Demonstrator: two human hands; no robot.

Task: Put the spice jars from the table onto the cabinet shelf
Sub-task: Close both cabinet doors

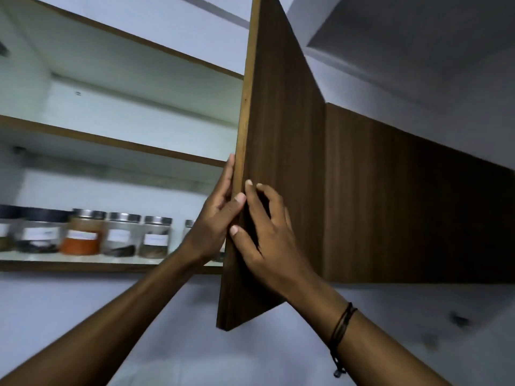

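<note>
A pale wall [250, 344] runs below a dark wood wall cabinet [404, 213]. One door [281, 135] stands open, showing white shelves [111, 140]. Above, a white ceiling [418, 37] with a boxed beam.

Dark brown wood-grain door [281, 151], white shelf [83, 257], orange-filled jar [82, 232].

Jar labels [155, 240] blurred and unreadable; rightmost jar [189, 224] mostly hidden behind the left hand [214, 218]; leftmost jar [4, 228] and cabinet door [278, 162] cut by frame edges.
</note>
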